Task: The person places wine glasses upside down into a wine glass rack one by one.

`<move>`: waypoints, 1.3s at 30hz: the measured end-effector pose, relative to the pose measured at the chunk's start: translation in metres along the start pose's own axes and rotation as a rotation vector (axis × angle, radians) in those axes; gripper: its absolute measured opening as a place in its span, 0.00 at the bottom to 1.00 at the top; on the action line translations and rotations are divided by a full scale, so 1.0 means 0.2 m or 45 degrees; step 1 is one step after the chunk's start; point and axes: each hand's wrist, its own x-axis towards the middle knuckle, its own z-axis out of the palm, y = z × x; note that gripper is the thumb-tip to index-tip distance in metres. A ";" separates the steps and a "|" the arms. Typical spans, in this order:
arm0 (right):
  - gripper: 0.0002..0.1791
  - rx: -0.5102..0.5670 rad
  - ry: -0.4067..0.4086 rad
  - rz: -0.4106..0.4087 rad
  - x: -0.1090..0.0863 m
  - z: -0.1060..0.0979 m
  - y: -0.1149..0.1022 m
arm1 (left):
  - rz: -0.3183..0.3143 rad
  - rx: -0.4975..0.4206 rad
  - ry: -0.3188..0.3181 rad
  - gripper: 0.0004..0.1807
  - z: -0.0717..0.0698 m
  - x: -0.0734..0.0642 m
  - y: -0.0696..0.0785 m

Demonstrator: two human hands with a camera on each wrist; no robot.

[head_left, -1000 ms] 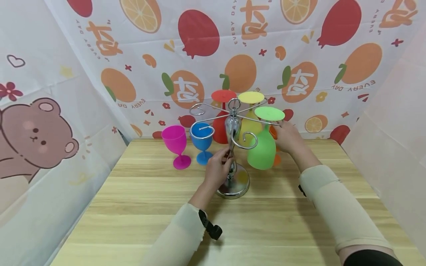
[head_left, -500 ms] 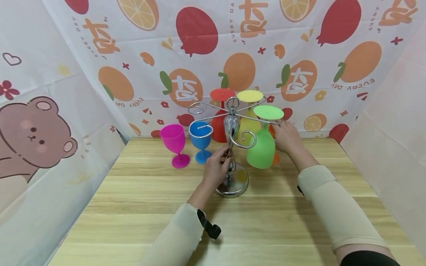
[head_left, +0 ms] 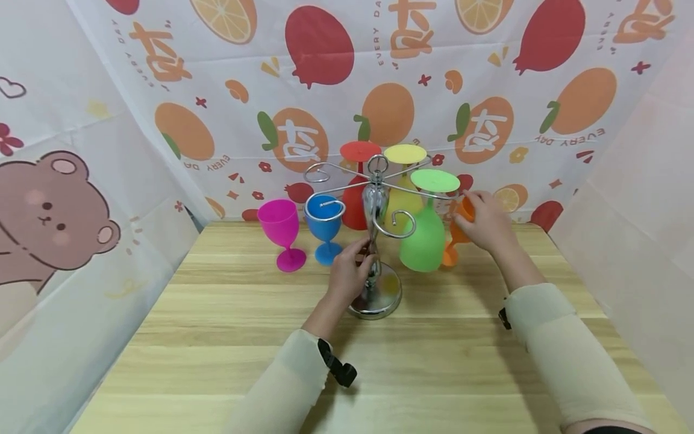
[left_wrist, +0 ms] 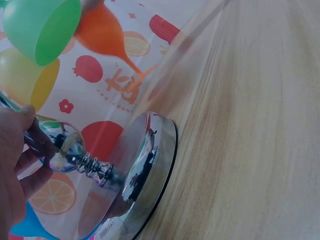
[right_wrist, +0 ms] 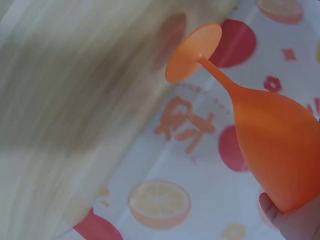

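Along the near side of the table [head_left: 434, 374] I see two pale sleeves [head_left: 284, 377] reaching forward, with a black strap [head_left: 338, 364] at the left cuff. Just beyond, the left grip [head_left: 347, 274] is clasped round the slim stem of a chrome goblet rack [head_left: 374, 208], above its round base [head_left: 387, 295], which sits flat on the wood. Past that, to the left, a magenta goblet [head_left: 279, 223] and a blue goblet [head_left: 327, 230] stand upright and apart; from the head camera I see a curled rack arm crossing the blue bowl. To the right, a green goblet [head_left: 422, 244] hangs upside down from the rack. Slightly behind it, the right grip [head_left: 490, 223] grasps an orange goblet [right_wrist: 272, 135] by the bowl near its rim; it leans, foot downward, and I cannot tell whether that foot touches the table. Farther back, a yellow goblet [head_left: 403, 208] hangs inverted, with a red goblet [head_left: 355, 208] foot-up beside it. Behind everything rises a fruit-printed white cloth [head_left: 347, 108].
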 end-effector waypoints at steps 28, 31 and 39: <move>0.28 0.844 0.140 -0.422 -0.59 -0.37 -0.22 | 0.001 -0.177 0.201 0.19 -0.08 -0.08 0.07; 0.28 1.014 0.086 -0.440 -0.60 -0.34 -0.27 | 0.035 -0.223 0.276 0.14 -0.11 -0.09 0.08; 0.27 1.336 0.091 -0.487 -0.61 -0.27 -0.42 | -0.054 -0.424 0.276 0.11 -0.19 -0.13 0.15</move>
